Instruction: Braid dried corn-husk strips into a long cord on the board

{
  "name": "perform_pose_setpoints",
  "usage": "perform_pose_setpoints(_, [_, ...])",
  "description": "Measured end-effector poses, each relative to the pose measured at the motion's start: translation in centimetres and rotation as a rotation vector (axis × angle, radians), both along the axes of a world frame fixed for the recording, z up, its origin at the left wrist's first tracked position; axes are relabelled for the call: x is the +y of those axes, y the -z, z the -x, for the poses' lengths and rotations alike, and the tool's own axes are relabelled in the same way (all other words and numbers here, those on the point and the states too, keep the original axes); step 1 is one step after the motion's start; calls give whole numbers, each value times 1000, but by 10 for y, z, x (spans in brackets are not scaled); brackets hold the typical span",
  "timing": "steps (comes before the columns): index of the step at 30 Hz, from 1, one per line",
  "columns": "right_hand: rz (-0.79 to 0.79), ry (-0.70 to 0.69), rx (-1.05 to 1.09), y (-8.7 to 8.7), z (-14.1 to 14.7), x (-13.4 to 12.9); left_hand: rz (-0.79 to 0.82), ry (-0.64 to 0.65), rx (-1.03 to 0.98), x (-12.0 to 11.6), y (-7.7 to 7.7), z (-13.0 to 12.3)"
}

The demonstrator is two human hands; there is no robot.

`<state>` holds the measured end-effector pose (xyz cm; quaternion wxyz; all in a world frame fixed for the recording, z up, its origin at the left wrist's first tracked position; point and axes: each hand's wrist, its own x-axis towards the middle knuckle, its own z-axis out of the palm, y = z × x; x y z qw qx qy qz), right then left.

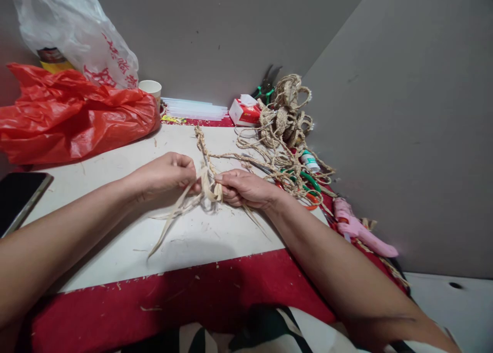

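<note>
Pale, flat fibre strips (pixel 172 221) fan out toward the front of the white board (pixel 127 260), at the end of a braided cord (pixel 202 143). My left hand (pixel 169 173) is closed, its fingertips pinching strips on the left side. From the right, my right hand (pixel 244 187) pinches the strips with thumb and forefinger, its other fingers curled beneath. A loop of strip hangs between both hands. One thin strand trails out below my right hand.
Coiled braided cord (pixel 283 122) heaps at the right, near pliers (pixel 265 89), a tissue pack (pixel 245 111) and a pink glue gun (pixel 362 232). Left lie a red bag (pixel 77 117), a paper cup (pixel 150 88) and a phone (pixel 21 199). Clear sticks (pixel 194 109) line the back.
</note>
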<state>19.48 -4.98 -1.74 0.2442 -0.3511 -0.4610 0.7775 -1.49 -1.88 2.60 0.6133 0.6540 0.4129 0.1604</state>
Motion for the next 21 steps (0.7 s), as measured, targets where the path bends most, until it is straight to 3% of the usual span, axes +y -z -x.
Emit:
perform_pose_setpoints(3, [5,-14,17,1,-2,1,-110,-311,-30,10,1,3])
perform_pose_setpoints(5, [7,-14,17,1,-2,1,-126,-418,-64,16,3,5])
perform_pose_setpoints(7, [10,-9,14,0,-1,0,5,-346,-132,18,3,7])
perform_pose_setpoints(9, [9,-1,3,-1,0,0,154,-178,-172,15,3,6])
perform_pose_setpoints(13, [7,20,-20,-3,3,-2,214,47,-137,2,5,-1])
perform_pose_setpoints(21, [-1,15,-4,-1,2,-1,406,58,-221,-7,22,-12])
